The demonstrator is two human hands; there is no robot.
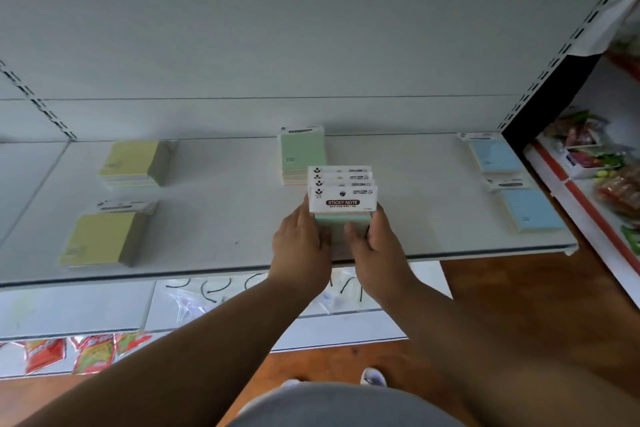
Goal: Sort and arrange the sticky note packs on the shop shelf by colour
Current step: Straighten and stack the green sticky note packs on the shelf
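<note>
Both my hands grip a stack of several green sticky note packs (341, 199) above the middle of the white shelf (221, 218); its white "STICKY NOTE" header cards face me. My left hand (299, 246) clasps the stack's left side and my right hand (375, 246) its right side. Just behind the stack lies a green pile (302, 154). Two yellow piles lie on the left, one at the back (133, 163) and one near the front (100, 237). Two blue piles lie on the right, back (493, 154) and front (528, 206).
The shelf's front edge (485, 251) runs below my wrists. A lower shelf (86, 305) holds clear bags, with red snack packets (90, 352) hanging under it. A neighbouring shelf unit (588, 163) with packaged goods stands on the right. Brown floor lies below.
</note>
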